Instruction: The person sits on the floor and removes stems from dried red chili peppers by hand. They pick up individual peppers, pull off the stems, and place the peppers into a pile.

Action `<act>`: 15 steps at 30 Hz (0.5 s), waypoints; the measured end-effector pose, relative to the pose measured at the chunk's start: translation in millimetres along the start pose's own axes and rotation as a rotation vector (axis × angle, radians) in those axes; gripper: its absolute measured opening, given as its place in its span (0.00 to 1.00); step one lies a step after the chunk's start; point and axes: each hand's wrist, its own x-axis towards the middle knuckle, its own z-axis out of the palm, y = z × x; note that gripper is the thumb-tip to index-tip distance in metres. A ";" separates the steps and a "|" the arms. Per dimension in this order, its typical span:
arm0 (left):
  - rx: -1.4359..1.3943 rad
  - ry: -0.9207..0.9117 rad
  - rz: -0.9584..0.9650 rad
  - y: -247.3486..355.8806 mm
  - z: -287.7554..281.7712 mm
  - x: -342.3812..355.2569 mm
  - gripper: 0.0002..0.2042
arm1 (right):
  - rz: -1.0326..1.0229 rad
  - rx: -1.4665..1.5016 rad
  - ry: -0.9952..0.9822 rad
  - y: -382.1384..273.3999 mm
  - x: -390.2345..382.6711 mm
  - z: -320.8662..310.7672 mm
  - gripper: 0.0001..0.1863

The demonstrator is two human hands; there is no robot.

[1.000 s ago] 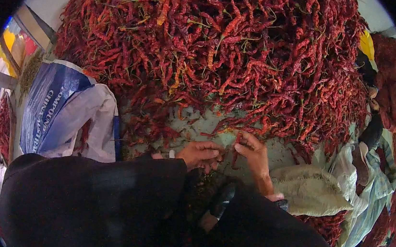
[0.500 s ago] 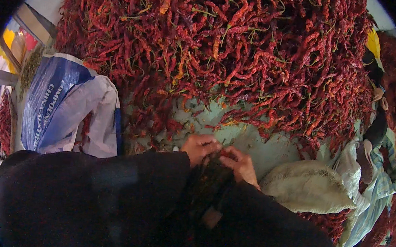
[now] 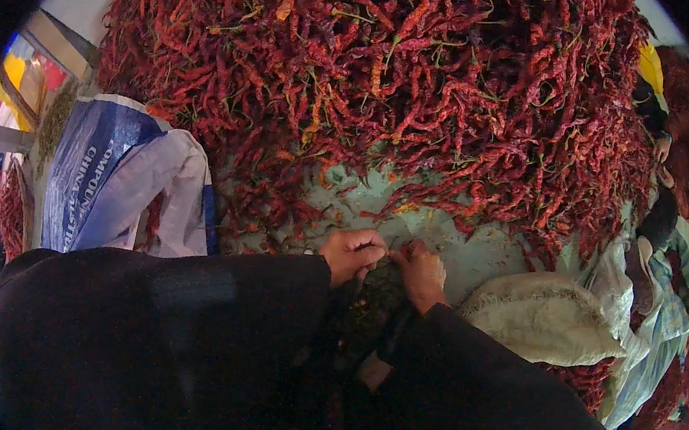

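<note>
A large heap of dried red chili peppers (image 3: 391, 94), some with pale green stems, rises in front of me. At its near edge my left hand (image 3: 352, 254) is closed, thumb pressed to curled fingers. My right hand (image 3: 421, 272) is closed too, and its fingertips almost meet the left ones. Whatever lies between the fingertips is too small and dark to make out. Just below both hands, between my dark sleeves, is a dim greenish-brown patch of small bits (image 3: 372, 306).
A blue and white woven sack (image 3: 105, 177) stands open on the left. To the right lies a beige sack (image 3: 548, 316) with red chilies (image 3: 583, 381) under it. Beyond it are crumpled pale cloths (image 3: 643, 330) and another person's hand (image 3: 662, 149). Loose chilies lie scattered on a pale surface (image 3: 483, 259).
My right hand has turned and its fingers have curled in more. The left hand has closed further and moved slightly. The heap looks the same.
</note>
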 end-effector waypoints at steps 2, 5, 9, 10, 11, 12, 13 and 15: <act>-0.007 -0.010 -0.004 0.1 0.2 -0.1 0.06 | 0.007 -0.008 0.030 1.2 2.0 1.7 0.20; 0.052 0.003 0.026 2.5 -0.9 -4.1 0.06 | -0.007 0.023 0.060 4.4 6.8 8.1 0.20; 0.092 -0.011 0.050 -0.9 -2.0 -3.1 0.06 | -0.140 0.225 0.188 18.4 12.1 17.0 0.19; 0.093 -0.014 0.063 -1.5 -0.9 -1.6 0.06 | -0.092 0.449 0.145 26.3 16.8 15.0 0.18; 0.095 -0.017 0.076 -2.2 0.3 -0.2 0.06 | -0.044 0.674 0.101 35.8 23.6 10.6 0.18; 0.099 -0.021 0.092 -2.7 1.2 0.7 0.06 | 0.002 0.900 0.058 38.6 25.1 1.8 0.17; 0.080 -0.026 0.086 -2.8 1.9 1.6 0.06 | 0.038 1.094 0.065 41.7 22.8 -6.4 0.16; 0.054 -0.007 0.058 -8.6 -4.0 -0.1 0.06 | 0.107 1.495 0.042 30.7 12.1 -28.5 0.14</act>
